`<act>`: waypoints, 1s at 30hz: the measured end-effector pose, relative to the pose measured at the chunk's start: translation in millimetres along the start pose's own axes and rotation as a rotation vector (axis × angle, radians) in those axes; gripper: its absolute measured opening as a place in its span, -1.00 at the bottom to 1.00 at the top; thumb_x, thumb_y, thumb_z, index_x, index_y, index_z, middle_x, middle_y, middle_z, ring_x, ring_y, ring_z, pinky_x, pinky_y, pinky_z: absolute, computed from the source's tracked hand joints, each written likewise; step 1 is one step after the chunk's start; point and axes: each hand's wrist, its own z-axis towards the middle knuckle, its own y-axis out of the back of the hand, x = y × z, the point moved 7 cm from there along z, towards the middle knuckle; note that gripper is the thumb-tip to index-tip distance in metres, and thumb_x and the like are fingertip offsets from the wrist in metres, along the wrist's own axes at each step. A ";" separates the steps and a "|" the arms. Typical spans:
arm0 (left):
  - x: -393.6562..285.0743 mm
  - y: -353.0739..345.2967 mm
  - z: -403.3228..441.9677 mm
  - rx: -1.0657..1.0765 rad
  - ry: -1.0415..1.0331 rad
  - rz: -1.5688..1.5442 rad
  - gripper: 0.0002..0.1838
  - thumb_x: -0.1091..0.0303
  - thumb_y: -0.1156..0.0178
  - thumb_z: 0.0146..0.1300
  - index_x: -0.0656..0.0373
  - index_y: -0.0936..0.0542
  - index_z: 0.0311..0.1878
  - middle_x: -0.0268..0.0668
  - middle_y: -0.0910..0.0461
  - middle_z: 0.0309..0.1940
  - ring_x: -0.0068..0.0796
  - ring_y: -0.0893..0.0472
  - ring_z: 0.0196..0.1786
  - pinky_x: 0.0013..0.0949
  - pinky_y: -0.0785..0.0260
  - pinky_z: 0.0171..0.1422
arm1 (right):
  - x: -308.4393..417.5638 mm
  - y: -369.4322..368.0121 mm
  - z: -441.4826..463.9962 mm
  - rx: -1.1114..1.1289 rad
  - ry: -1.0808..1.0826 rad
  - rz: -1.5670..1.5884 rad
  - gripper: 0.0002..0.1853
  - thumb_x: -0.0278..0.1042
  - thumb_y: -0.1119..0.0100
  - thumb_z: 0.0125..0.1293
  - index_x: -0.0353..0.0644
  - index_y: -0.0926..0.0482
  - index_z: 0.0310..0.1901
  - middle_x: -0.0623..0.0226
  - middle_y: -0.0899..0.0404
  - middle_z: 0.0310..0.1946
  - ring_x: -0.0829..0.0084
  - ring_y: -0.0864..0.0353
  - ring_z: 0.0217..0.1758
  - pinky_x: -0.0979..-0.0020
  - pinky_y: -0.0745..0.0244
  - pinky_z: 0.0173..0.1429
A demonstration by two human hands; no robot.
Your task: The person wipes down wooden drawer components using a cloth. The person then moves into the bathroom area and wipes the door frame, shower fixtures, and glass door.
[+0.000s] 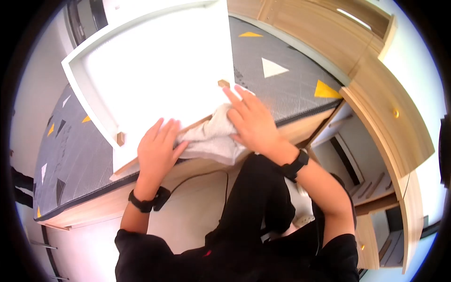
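Note:
A white tray-like furniture piece (155,61) with a raised rim lies on the grey mattress in front of me. A crumpled pale cloth (211,138) is bunched at its near edge, between my hands. My right hand (256,122) lies over the cloth's right side, fingers stretched and apart, slightly blurred. The fingertips come close to a small wooden block (223,83). My left hand (159,148) rests at the near edge with its fingers extended, its thumb touching the cloth's left end. Another small wooden block (120,138) sits to its left. Part of the cloth is hidden under my right hand.
The patterned mattress (296,61) lies on a wooden bed frame (300,124). A wooden cabinet (399,122) with open compartments stands along the right. A dark cable (202,173) runs below the bed edge near my legs. Part of a dark-clothed figure shows at far left.

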 end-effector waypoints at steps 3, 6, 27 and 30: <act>6.4 4.9 2.3 0.015 0.009 0.052 -0.42 0.11 -0.47 -0.01 0.27 -0.61 0.03 -0.13 -0.68 -0.04 -0.08 -0.65 0.10 -0.22 -0.54 0.04 | -4.3 -6.5 19.4 0.022 -0.037 0.102 -0.36 -0.47 -0.41 -0.10 -0.24 -0.43 0.11 0.02 -0.16 0.47 0.05 -0.23 0.49 0.03 -0.08 0.56; 11.3 9.1 5.5 -0.006 -0.018 0.119 -0.45 0.14 -0.47 -0.03 0.24 -0.61 0.01 -0.17 -0.69 -0.05 -0.12 -0.68 0.03 -0.27 -0.56 -0.06 | -4.8 -10.7 32.3 -0.015 -0.004 -0.013 -0.31 -0.52 -0.39 -0.13 -0.17 -0.41 0.15 0.09 -0.20 0.46 0.06 -0.24 0.49 0.08 -0.16 0.53; 54.1 145.4 14.9 -0.057 -0.066 0.429 -0.84 0.41 -0.20 0.04 0.23 -0.65 -0.31 -0.20 -0.63 -0.44 -0.20 -0.61 -0.38 -0.27 -0.40 -0.26 | 43.1 70.1 83.1 -0.241 0.191 0.356 -0.81 -0.34 -0.30 -0.07 0.00 -0.48 -0.40 0.47 -0.37 -0.52 0.39 -0.49 -0.38 0.34 -0.32 -0.29; 68.6 130.4 38.2 -0.089 -0.008 0.387 -0.72 0.27 -0.25 0.02 0.19 -0.68 -0.20 -0.16 -0.67 -0.33 -0.15 -0.64 -0.26 -0.20 -0.44 -0.15 | 38.2 54.8 92.3 -0.612 0.274 0.445 -0.75 -0.32 -0.32 -0.04 0.01 -0.61 -0.25 0.38 -0.63 -0.27 0.28 -0.62 -0.18 0.27 -0.46 -0.13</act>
